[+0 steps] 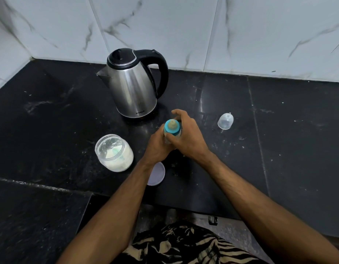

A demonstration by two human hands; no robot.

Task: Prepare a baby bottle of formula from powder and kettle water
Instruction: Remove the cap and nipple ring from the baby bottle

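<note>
The baby bottle point(172, 128), with a blue collar and a beige teat on top, stands upright in the middle of the black counter point(50, 121). My left hand point(157, 149) wraps its body from the left. My right hand point(187, 136) grips it from the right, fingers curled around the blue collar. Most of the bottle's body is hidden by both hands. Behind it stands the steel kettle point(133, 86) with black lid and handle, spout to the left. An open clear jar point(113, 152) of white powder, a scoop inside, sits to the left.
A clear bottle cap point(225, 121) lies on the counter to the right. The jar's pale lid point(156, 174) lies flat under my left forearm. White marble-tiled walls close the back and left. The counter's front edge runs just below the lid.
</note>
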